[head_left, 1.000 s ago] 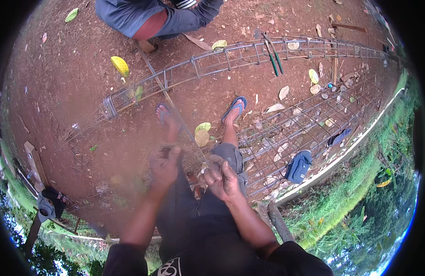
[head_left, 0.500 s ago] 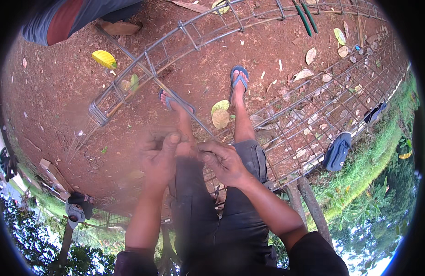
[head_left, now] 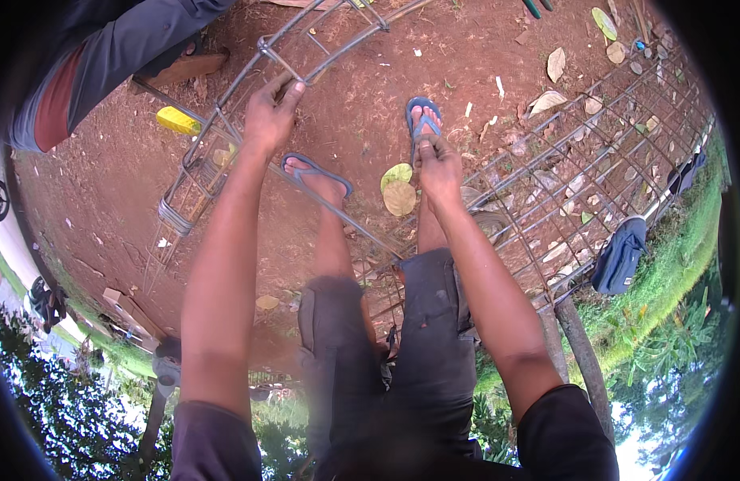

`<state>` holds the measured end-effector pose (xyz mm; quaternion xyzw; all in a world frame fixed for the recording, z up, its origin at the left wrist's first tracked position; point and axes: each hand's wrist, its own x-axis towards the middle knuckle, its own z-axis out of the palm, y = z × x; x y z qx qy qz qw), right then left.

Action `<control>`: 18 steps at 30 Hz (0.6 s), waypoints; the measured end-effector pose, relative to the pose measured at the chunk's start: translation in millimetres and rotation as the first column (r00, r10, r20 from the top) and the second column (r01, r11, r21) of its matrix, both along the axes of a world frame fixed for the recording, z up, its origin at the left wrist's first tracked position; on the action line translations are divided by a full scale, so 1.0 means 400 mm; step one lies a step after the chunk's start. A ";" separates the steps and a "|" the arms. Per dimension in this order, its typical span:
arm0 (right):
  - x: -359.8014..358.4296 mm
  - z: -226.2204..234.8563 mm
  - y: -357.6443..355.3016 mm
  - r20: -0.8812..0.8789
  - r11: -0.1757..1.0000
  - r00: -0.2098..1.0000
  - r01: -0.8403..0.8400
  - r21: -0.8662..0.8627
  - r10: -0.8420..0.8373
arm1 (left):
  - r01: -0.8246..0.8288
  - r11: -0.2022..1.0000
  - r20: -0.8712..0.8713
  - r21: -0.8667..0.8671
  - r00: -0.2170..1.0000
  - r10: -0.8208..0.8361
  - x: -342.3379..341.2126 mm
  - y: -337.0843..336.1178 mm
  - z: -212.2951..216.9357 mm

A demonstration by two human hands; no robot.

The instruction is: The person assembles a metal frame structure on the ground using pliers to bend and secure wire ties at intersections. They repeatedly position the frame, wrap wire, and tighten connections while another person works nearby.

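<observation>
Bare red dirt ground (head_left: 105, 200) carries steel rebar cages (head_left: 562, 184), dry leaves (head_left: 399, 197) (some green) and a yellow container (head_left: 177, 120).

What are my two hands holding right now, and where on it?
The left hand grips a bar near the end of the long rebar cage. The right hand pinches something thin near the blue sandal; what it is cannot be told.

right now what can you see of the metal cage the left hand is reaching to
The metal cage is a long frame of thin grey steel rods, tied with small square loops along its length. It lies on its side on the red dirt ground, running from the upper middle of the picture down to the left, where several loops bunch close together. The left hand grips one of its long rods near a loop. A yellow leaf lies beside it, and another person's sandalled foot stands close by.
</observation>
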<state>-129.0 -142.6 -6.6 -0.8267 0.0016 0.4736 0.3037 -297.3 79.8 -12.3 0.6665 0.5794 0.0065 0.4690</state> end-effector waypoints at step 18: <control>-0.006 -0.185 0.291 -0.246 0.939 0.943 -0.140 0.313 0.223 | -0.147 0.965 0.191 -0.217 0.963 0.189 -0.010 -0.017 -0.074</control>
